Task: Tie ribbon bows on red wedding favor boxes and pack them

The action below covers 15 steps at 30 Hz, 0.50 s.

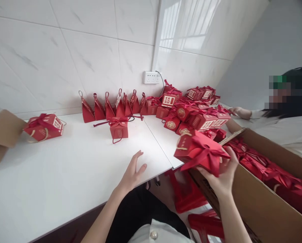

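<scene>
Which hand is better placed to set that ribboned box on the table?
Right. The right hand already holds the red gift box just off the table edge; the left hand rests open, holding nothing.

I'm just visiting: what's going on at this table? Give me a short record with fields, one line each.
Right hand: right hand holds a red gift box with a ribbon bow, over the open cardboard carton
Left hand: left hand empty, fingers spread, resting on the white table
Carton contents: more red boxes
On the table: single box standing alone, row of red pouches along the wall, heap of boxes at the far right
Other person: a co-worker's hand by the heap
</scene>
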### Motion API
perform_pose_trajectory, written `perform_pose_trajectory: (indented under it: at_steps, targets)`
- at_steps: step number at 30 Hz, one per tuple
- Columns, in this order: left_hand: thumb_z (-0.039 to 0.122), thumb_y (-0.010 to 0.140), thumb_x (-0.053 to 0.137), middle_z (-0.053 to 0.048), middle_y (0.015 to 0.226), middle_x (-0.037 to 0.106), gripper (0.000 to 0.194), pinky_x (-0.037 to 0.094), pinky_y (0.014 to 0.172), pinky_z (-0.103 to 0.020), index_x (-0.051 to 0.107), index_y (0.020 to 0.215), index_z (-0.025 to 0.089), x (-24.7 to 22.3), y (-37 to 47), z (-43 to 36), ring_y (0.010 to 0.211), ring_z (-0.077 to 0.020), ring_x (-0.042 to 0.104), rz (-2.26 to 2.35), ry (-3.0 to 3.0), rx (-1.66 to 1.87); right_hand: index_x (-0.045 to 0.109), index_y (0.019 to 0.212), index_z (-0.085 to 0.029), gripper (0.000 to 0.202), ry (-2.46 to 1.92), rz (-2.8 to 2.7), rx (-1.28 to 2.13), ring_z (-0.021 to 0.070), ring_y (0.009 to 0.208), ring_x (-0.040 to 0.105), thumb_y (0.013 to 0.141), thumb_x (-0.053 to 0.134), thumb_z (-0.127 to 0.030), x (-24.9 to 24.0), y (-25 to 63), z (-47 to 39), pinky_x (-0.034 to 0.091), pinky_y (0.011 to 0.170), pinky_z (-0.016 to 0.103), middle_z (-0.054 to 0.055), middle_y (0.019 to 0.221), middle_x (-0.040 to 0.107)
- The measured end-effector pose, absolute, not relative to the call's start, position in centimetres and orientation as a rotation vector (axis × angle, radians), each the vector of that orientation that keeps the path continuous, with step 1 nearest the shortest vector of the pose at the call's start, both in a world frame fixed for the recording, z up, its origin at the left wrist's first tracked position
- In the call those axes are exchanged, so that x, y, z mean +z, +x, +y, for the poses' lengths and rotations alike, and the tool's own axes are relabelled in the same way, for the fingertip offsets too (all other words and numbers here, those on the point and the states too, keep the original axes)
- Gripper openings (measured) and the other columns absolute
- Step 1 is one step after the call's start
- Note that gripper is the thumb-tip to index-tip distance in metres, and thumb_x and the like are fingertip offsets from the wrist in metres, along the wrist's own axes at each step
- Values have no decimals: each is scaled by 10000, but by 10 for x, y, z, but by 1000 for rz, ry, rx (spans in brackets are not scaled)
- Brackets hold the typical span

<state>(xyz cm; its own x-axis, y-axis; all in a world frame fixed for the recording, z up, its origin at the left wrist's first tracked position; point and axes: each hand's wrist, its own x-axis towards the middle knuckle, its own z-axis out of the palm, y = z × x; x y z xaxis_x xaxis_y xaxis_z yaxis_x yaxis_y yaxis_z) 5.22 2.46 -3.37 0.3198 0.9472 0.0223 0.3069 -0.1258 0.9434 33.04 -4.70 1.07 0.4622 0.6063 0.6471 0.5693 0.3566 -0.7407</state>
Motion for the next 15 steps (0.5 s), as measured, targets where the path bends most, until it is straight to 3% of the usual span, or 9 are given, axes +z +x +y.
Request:
perform_pose_trajectory:
  at_steps: [4,9,13,15]
  targets:
    - [425,891,453,-90,1503,299,549,301,1102,-451,304,1394,263,17,65,18,1367,-266,314,947,1729,1075,278,1359,-309,934,-1253,-1355,105,328,1280,409,598,809,-419,7,311,-49,432,974,527,129,1382,371]
    - [315,883,488,-99,1423,396,387,329,1090,-455,441,1258,232,70,86,9,1347,-256,341,819,2057,1385,237,1403,-301,928,-1141,-1525,132,302,1335,366,663,793,-375,10,293,-50,413,1031,489,135,1430,367]
    - [268,849,536,-116,1394,418,468,372,1066,-474,398,1294,225,87,97,-1,1326,-265,370,744,2232,1366,202,1429,-316,982,-1023,-1617,174,297,1339,368,658,810,-300,13,287,-50,416,1037,494,124,1446,373]
    - [256,859,515,-112,1315,485,412,416,1028,-478,441,1264,229,93,89,-17,1266,-266,438,690,2172,1463,202,1431,-327,979,-997,-1643,183,296,1341,366,663,807,-264,15,286,-51,415,1040,498,113,1451,374]
